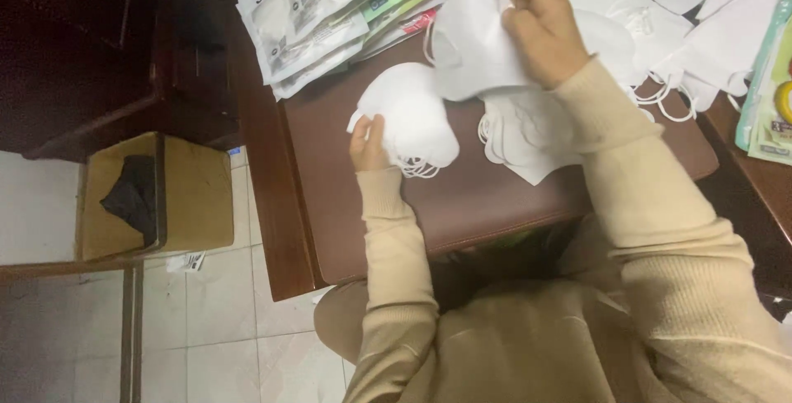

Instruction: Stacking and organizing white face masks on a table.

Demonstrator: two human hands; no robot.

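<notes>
We sit at a brown tabletop (495,197) strewn with white masks (528,131) and flat packets (313,15). Our right hand (540,28) grips one folded mask (474,44) above the tabletop; our left hand (369,146) clasps a stack of masks (412,118).

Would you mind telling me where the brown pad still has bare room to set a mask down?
The brown pad is bare along its near edge, below the left hand, and beside the packets. The far right is crowded with loose masks.
</notes>
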